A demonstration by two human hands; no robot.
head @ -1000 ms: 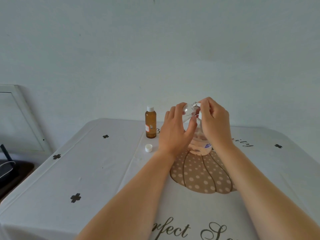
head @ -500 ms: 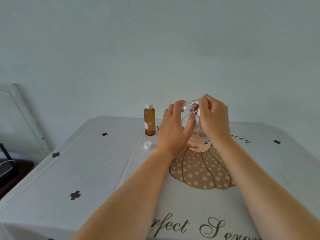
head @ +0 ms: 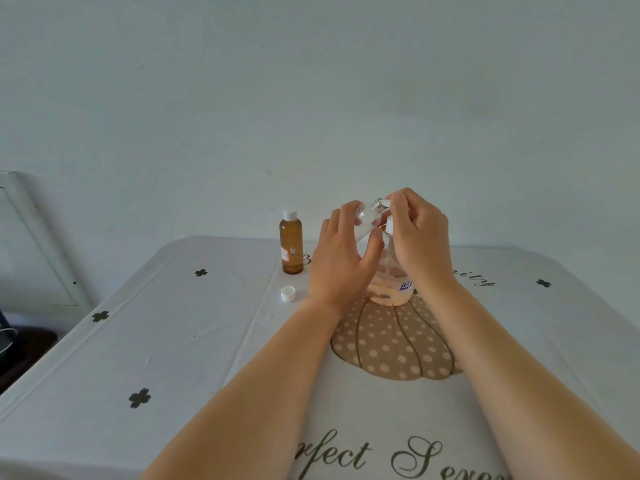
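Note:
My left hand (head: 341, 261) holds a small clear bottle (head: 366, 218), tilted with its mouth up against the white nozzle of a pump bottle. The pump bottle (head: 389, 287) is clear with pinkish liquid and a blue-printed label, and it stands on the tablecloth between my hands. The fingers of my right hand (head: 417, 237) are curled over its white pump head. Most of the pump head and the pump bottle's upper body are hidden behind my hands.
An amber bottle (head: 291, 245) with a white cap stands to the left of my hands. A loose white cap (head: 288, 293) lies in front of it. The white tablecloth (head: 166, 341) has clover marks and a dotted pumpkin print (head: 391, 344). A wall rises close behind the table.
Both hands keep the same hold on the small bottle and the pump head. Only the view has shifted slightly.

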